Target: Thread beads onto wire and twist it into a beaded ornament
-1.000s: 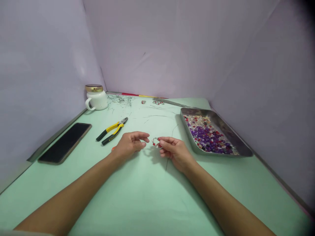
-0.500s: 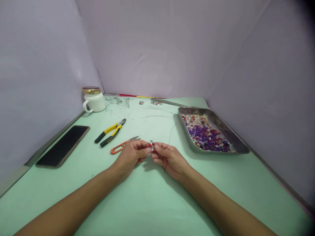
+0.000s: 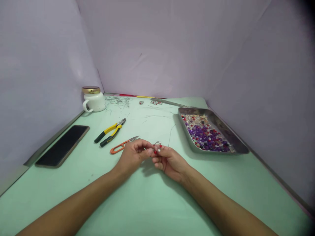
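A small beaded wire ring point(image 3: 155, 152) with red and white beads is pinched between my two hands over the middle of the table. My left hand point(image 3: 136, 155) closes thumb and forefinger at its left side. On its right side, my right hand point(image 3: 169, 160) grips it with the thumb and fingertips, the other fingers curled below. A thin wire point(image 3: 169, 136) rises behind my right hand. Orange thread snips point(image 3: 120, 146) lie just behind my left hand, partly covered by it. My fingers hide part of the beadwork.
Yellow-and-black pliers point(image 3: 110, 132) and a phone point(image 3: 64, 146) lie left. A lidded white mug point(image 3: 95, 102) stands behind, near wire scraps point(image 3: 119, 101). Finished-looking beadwork pieces point(image 3: 156, 102) sit at the back. A metal tray point(image 3: 233, 136) of mixed beads is right.
The beaded ring has turned and shifted slightly right between my fingers, showing more of its loop. My left fingertips have moved a little right. The table items stay put.
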`<action>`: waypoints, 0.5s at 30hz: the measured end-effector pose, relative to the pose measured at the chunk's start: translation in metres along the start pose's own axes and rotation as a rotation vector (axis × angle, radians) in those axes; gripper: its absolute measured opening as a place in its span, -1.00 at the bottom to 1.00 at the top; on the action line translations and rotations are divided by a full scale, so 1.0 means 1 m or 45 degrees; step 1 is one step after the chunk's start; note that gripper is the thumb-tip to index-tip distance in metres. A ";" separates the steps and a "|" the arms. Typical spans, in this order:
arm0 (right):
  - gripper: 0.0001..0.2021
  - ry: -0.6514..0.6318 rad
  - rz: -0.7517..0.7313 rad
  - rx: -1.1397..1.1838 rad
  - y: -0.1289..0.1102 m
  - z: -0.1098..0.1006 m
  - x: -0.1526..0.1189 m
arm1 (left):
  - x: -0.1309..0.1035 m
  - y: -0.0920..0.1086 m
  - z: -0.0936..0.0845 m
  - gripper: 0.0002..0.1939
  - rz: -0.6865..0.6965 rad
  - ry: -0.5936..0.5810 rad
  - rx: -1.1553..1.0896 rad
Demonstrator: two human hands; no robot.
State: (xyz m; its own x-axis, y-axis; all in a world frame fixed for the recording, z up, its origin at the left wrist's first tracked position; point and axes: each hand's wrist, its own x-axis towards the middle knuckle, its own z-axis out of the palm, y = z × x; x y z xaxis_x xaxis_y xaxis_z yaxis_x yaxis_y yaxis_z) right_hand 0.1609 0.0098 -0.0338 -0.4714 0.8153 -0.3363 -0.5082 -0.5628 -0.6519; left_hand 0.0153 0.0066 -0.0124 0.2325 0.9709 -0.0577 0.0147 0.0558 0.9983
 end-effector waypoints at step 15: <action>-0.82 0.278 -0.271 -0.366 0.007 0.011 -0.001 | -0.007 -0.007 0.005 -0.93 0.276 0.075 0.509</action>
State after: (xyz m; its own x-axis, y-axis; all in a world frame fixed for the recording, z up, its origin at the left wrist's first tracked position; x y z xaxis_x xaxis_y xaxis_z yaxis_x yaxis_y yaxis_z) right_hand 0.1498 0.0041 -0.0302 -0.1978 0.9366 -0.2893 -0.3414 -0.3425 -0.8753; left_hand 0.0189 -0.0017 -0.0194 0.2164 0.9624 0.1641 0.3486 -0.2331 0.9078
